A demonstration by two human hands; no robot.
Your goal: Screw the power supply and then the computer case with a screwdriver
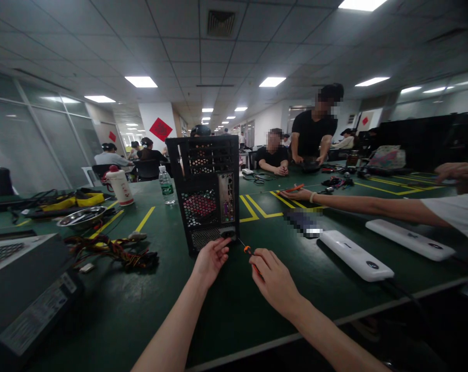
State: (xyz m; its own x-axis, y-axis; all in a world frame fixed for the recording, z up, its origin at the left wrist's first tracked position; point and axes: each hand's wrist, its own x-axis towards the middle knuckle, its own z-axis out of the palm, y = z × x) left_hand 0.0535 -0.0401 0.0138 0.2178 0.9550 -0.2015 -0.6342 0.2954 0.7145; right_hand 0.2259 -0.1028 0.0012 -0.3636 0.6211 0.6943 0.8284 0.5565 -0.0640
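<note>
A black computer case (175, 206) stands upright on the green table with its back panel of ports and vents facing me. My left hand (213, 261) is at the panel's lower edge, palm partly up, fingers stretched and loosely apart, fingertips at the power supply opening. I see nothing held in it. My right hand (275, 279) is closed round a screwdriver (248, 250) with an orange and black handle. Its thin shaft points up and left at the case's lower right corner. Whether the tip touches a screw is too small to tell.
Left are a grey metal box (25, 289), bundled cables (121, 253), a metal bowl (81, 216), a white flask (120, 185) and a water bottle (166, 185). White power strips (354, 253) lie right. A co-worker's arm (373, 205) reaches in there, an orange tool in hand.
</note>
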